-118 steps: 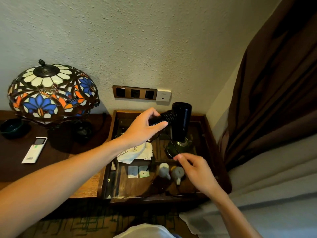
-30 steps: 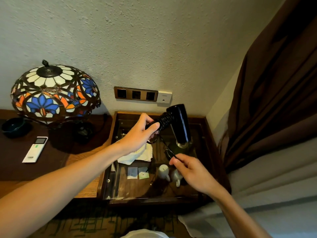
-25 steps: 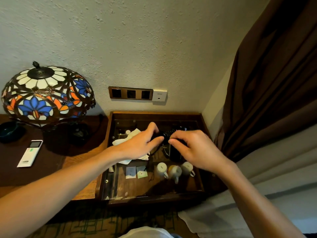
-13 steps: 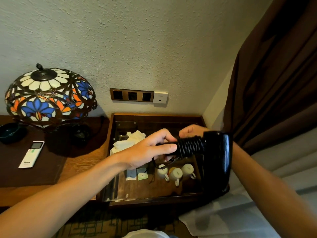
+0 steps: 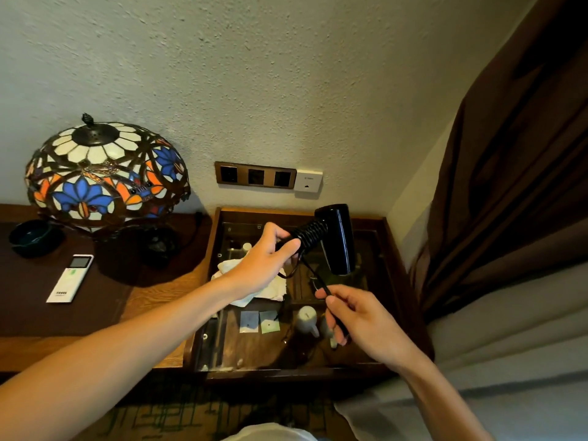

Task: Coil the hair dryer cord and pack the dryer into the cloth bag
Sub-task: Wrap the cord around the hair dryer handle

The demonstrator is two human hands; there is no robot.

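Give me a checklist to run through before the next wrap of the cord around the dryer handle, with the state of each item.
1. Left hand grips the handle end of the hair dryer: ok.
2. Right hand pinches the loose cord: ok.
3. Earlier turns of cord sit tight on the handle: ok.
4. Cord between handle and right hand free of snags: ok; it hangs in the air above the tray.
5. Cups in the tray under the right hand clear of the swing: cannot tell.
6. Cloth bag ready to receive the dryer: cannot tell; only a white cloth lies in the tray.
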